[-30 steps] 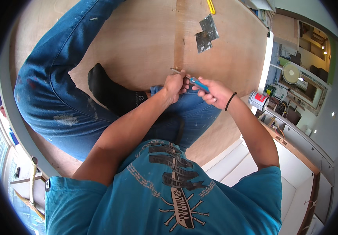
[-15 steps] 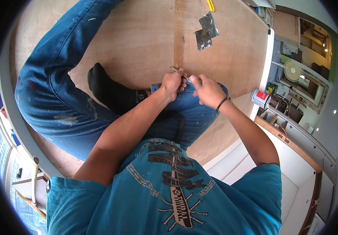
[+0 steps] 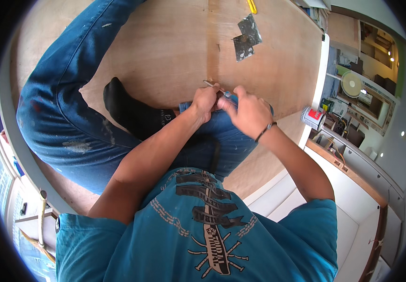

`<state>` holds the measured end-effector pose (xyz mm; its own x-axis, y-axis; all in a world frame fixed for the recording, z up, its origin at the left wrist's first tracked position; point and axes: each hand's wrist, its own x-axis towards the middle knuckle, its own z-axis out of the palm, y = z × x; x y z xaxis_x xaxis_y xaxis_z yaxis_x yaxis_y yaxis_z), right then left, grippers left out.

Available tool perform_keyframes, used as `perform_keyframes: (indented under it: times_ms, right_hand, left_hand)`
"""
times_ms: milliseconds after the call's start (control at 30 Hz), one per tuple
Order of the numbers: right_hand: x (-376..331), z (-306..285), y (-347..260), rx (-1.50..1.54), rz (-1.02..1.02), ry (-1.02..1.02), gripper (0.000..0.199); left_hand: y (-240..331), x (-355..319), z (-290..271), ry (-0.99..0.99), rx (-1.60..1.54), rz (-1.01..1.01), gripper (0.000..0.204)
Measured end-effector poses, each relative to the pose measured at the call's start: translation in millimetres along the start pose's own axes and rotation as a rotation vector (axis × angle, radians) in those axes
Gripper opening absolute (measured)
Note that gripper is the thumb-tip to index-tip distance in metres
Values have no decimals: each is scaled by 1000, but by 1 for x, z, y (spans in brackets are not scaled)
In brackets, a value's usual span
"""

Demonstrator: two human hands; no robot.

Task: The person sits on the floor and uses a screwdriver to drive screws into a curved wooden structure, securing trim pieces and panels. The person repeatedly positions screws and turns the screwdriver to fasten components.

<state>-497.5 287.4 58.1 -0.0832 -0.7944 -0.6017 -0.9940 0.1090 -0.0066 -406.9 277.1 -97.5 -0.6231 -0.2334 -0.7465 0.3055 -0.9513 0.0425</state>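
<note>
Both my hands work close together above my bent right leg. My left hand (image 3: 205, 101) is closed round a thin grey metal rod (image 3: 208, 83), whose tip sticks out past the fingers toward the board. Just to its right, my right hand (image 3: 251, 113) has thumb and forefinger about the blue handle of a slim tool (image 3: 228, 95), which looks like a screwdriver. The tool's shaft points into the left hand, where its end is hidden. Whether rod and shaft are one piece I cannot tell.
I sit on a wooden board (image 3: 165, 42). Two paint-stained metal scraper plates (image 3: 247, 37) and a yellow-handled cutter (image 3: 252, 6) lie on it, ahead and right. A can with a red label (image 3: 312, 117) stands beyond the white right edge. My socked foot (image 3: 130, 110) rests left of the hands.
My right hand has turned about the blue handle, its thumb now lower and its forefinger lifted. My left hand has stayed almost in place with the rod.
</note>
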Motion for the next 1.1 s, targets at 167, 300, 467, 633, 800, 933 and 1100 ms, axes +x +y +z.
perform_keyframes:
  times_ms: [167,300,467,633,800,933,1100]
  right_hand:
    - [0,18,0,-350,-133,73,31]
    - [44,-12,45,1052,700,-480,34]
    - [33,-15,38,528,441,-401,36]
    - [15,-17,3,-315,-184,-13,33]
    - [18,-10,2,-306,-199,-37,26]
    - [30,-19,-17,-8,109,-108,32]
    - [49,-31,-19,549,560,-207,40]
  left_hand:
    - [-1,-4,-2,4,-2,3,31]
    - [1,-18,12,-54,29,13,29]
    - [-1,-14,11,-80,48,7,27]
    - [1,-13,3,-53,-45,25,23]
    - [1,-18,5,-42,-78,0,24]
    - [-3,-12,0,-62,-147,31,27]
    - [8,-22,14,-125,-146,20,28]
